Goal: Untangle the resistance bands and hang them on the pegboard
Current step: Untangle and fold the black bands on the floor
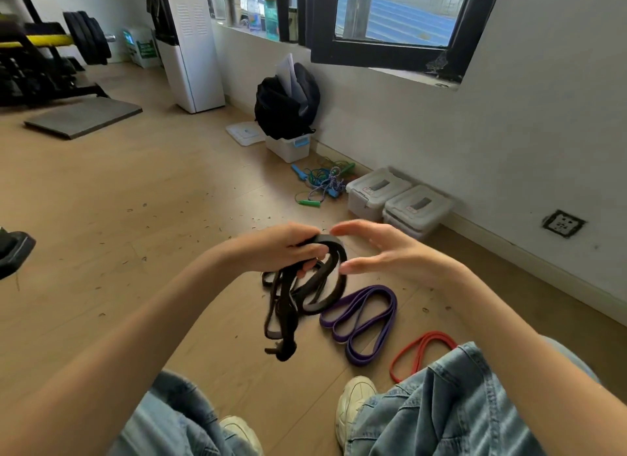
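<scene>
Left hand grips a tangled bunch of black bands, fingers curled round the top loop; the rest dangles below the fingers, clear of the floor. Right hand spread, fingertips just beside the loop, not gripping. Purple band and red band lie on the wooden floor below the right fingers.

The black bands are hanging from the left hand looking like matt rubber, flat and smooth, dull even where daylight is catching them. At four o'clock from them, the purple band is showing the same rubbery skin with a faint sheen; further out at four, the red band is reading thin and matt. The floor is looking like smooth wood-grain laminate, softly glossy. At one o'clock, the storage boxes are gleaming as translucent plastic.
</scene>
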Demonstrator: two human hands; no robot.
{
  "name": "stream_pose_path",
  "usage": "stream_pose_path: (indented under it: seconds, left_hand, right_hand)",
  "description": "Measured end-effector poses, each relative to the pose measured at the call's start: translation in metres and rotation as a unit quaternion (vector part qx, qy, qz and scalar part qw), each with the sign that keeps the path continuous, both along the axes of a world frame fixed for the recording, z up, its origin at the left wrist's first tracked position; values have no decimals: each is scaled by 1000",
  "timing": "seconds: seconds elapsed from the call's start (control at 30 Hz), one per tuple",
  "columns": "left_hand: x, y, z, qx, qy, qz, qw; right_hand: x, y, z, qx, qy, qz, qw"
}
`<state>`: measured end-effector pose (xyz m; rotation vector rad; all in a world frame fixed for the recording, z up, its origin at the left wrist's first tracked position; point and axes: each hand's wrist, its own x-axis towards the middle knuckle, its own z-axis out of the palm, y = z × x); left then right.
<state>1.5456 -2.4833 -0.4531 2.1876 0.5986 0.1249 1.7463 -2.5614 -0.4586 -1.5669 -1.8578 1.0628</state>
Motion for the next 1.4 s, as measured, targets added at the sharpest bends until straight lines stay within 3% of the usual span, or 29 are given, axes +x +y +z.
stream_pose_path:
  seconds: [0.2, 0.37, 0.53, 0.67, 0.83, 0.9, 1.07, 1.13, 1.27, 1.4]
  left_hand:
    - [-18, 4, -4, -36, -107, -13, 993]
    - [-14, 0, -40, -48, -200, 59, 977]
    - [-4, 3, -55, -67, -250, 75, 963]
    - [-3, 13, -43, -27, -259, 83, 962]
    - [-6, 39, -36, 58, -103, 95, 988]
    - [-4, 52, -45, 28, -79, 118, 989]
    - [20, 109, -115, -200, -121, 209, 950]
    - [34, 143, -165, -255, -76, 201, 943]
    - [57, 210, -279, -285, 31, 185, 940]
    - [74, 244, -365, -279, 128, 166, 937]
  right_hand:
    - [-29, 9, 23, 60, -28, 60, 996]
    - [-31, 10, 50, 97, -40, 65, 992]
    - [-18, 8, 56, 120, 93, 6, 988]
    - [0, 8, 49, 135, 233, -64, 961]
    - [10, 26, 17, 145, 440, -153, 873]
    - [10, 43, -7, 119, 487, -174, 848]
    - [-11, 103, -115, -55, 470, -271, 838]
    - [-22, 136, -168, -101, 496, -340, 793]
    - [-34, 201, -277, -123, 562, -506, 643]
    - [-43, 238, -357, -129, 550, -596, 570]
